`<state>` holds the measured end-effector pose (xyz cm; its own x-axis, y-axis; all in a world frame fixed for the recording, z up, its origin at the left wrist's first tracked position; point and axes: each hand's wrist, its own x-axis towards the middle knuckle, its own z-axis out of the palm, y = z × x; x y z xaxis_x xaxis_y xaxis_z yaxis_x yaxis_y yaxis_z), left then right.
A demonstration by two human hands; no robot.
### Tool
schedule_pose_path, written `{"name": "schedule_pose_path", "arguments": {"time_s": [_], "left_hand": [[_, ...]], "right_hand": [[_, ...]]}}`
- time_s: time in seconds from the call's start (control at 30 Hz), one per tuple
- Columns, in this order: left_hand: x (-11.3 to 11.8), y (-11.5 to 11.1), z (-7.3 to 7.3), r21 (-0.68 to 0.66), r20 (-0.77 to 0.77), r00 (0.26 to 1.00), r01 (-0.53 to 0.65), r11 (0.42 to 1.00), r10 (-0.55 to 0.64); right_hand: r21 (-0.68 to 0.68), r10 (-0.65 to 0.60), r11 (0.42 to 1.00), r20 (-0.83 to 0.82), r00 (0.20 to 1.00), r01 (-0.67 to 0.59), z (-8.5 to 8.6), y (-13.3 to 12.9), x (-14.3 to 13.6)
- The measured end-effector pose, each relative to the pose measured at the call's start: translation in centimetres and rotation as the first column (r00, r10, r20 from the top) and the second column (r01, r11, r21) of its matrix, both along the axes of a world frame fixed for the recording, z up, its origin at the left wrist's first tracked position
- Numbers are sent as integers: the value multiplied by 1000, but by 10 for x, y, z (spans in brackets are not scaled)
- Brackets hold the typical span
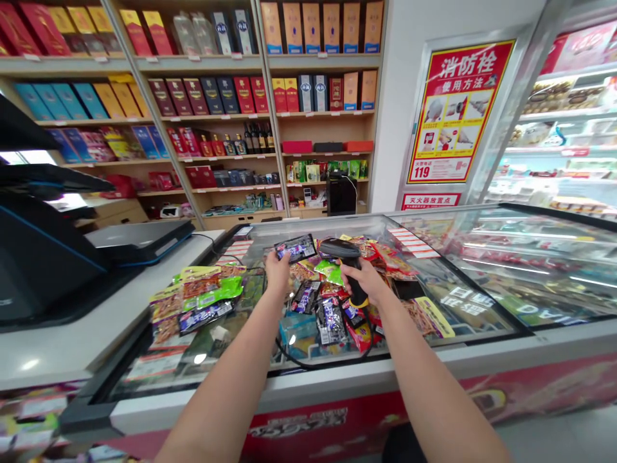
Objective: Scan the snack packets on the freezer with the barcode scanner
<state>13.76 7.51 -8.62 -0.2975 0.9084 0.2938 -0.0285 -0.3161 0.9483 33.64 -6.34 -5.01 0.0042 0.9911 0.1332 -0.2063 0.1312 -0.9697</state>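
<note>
Pinched in my left hand [278, 269] is a dark snack packet [296, 248] with purple and white print, raised over the freezer's glass lid. My right hand [364, 280] is wrapped round the handle of a black barcode scanner [341, 248], its head pointing left toward that packet. From the scanner a black cable [308, 366] loops down along the freezer's front edge. Below and between my hands lies a heap of snack packets, among them a black and purple packet [331, 321] and a green packet [330, 271]. To the left rests another pile [197, 297] of packets.
The chest freezer [482, 354] spans the front. On the left counter [58, 347] stand a dark checkout machine [43, 251] and a flat scale [144, 239]. Shelves [202, 119] of boxes and bottles line the back. A red fire-hydrant poster [460, 112] hangs at right beside a lit fridge [563, 135].
</note>
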Motion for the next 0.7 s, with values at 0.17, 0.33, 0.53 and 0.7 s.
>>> {"name": "schedule_pose_path", "arguments": {"time_s": [0.17,0.33,0.53,0.7], "left_hand": [[-3,9,-14,63,122,985,-134,989,125],[-7,8,-13,81,126,984,-138,987,127],[-3,8,-12,67,13,985,-171,983,170],[-4,1,-9,87,-72,979,-185,979,192]], "right_hand": [[3,-2,1000,82,997,2,-2,7,-12],[-71,32,997,132,991,-23,-7,2,-8],[-76,-4,997,109,994,12,-9,0,-2],[-76,-13,997,123,992,22,-12,0,-1]]}}
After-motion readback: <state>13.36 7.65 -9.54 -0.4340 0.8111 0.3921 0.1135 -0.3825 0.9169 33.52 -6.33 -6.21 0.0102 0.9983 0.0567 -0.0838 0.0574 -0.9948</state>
